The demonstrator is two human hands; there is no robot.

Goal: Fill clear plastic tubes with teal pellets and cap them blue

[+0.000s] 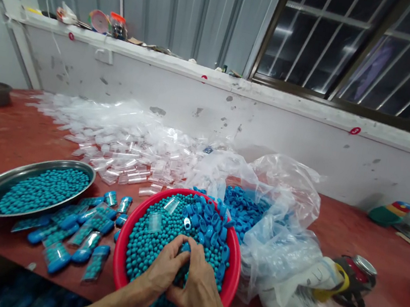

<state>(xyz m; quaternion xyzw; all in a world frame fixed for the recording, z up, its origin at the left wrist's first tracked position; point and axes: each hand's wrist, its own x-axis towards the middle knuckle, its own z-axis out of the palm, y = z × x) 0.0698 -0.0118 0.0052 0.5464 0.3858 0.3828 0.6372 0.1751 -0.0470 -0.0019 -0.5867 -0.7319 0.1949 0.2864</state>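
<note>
My left hand (166,266) and my right hand (198,279) meet over a red basin (119,258). Their fingers close together around a small blue cap (186,247), only partly visible; whatever is under it is hidden by the hands. Turquoise beads (139,253) fill most of the basin. A pile of loose blue caps (210,223) lies on the beads at the upper right. Two clear plastic tubes, one a short upright-looking tube (155,222), rest on the beads at the upper left.
Left of the basin lie several bead-filled, blue-capped tubes (96,262) and a metal bowl (89,174) of beads. Behind spreads a heap of clear tubes (132,153). To the right stand a plastic bag (273,239) with blue caps and a lidded jar (362,267).
</note>
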